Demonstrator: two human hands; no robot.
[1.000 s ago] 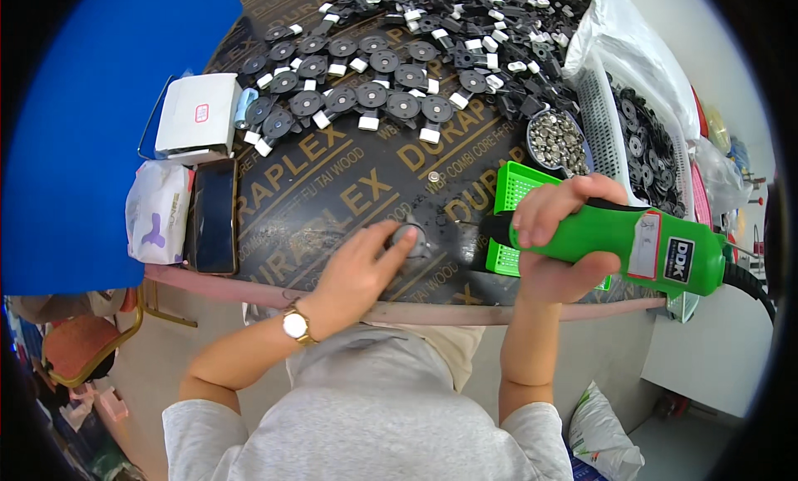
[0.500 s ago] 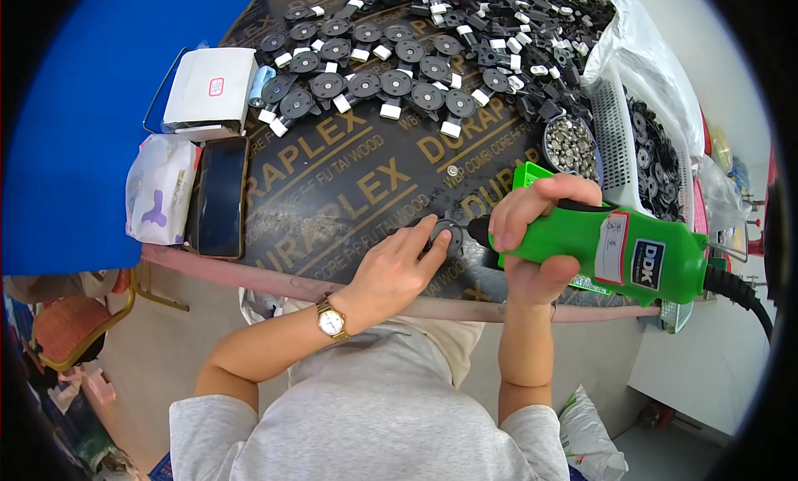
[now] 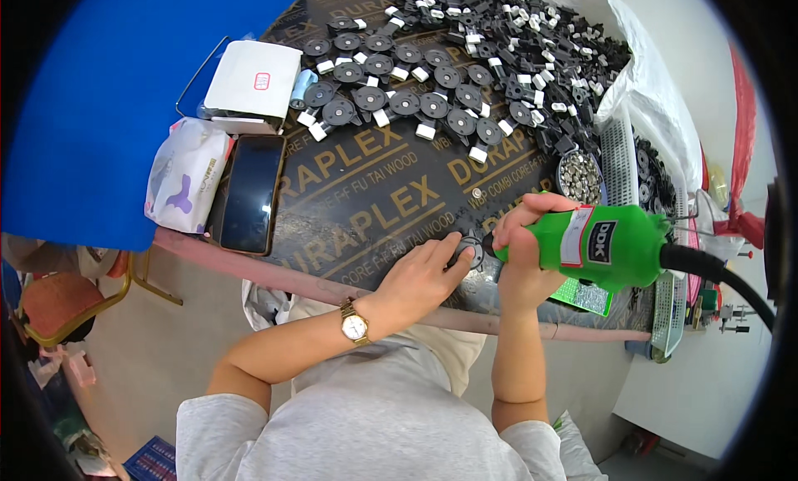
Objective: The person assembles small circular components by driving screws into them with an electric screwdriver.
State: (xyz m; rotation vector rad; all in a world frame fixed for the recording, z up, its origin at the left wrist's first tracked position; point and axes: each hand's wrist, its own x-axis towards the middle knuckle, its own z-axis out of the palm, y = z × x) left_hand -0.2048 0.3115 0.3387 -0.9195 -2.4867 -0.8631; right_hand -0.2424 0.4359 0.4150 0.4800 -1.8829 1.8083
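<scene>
My right hand (image 3: 532, 252) is wrapped around a green electric screwdriver (image 3: 632, 247), whose black cable runs off to the right. The tool's front end points left, toward a black round plastic part (image 3: 472, 253) lying on the table near its front edge. Whether the tip touches that part is hidden by my fingers. My left hand (image 3: 422, 280), with a gold watch on the wrist, holds the part against the tabletop by its left side, thumb and fingertips pressed to it. A small metal piece (image 3: 476, 193) lies just beyond.
Several assembled black discs with white ends (image 3: 405, 104) spread across the back, beside a heap of loose parts (image 3: 532, 57). A bowl of metal pieces (image 3: 579, 178) and a white basket (image 3: 618, 157) stand right. A phone (image 3: 251, 194), tissue pack (image 3: 184, 178) and white box (image 3: 253, 80) lie left.
The whole view has shifted, so the table's things sit farther right. The screwdriver has swung to lie more level in the picture, its rear end higher. My left hand stays on the black part.
</scene>
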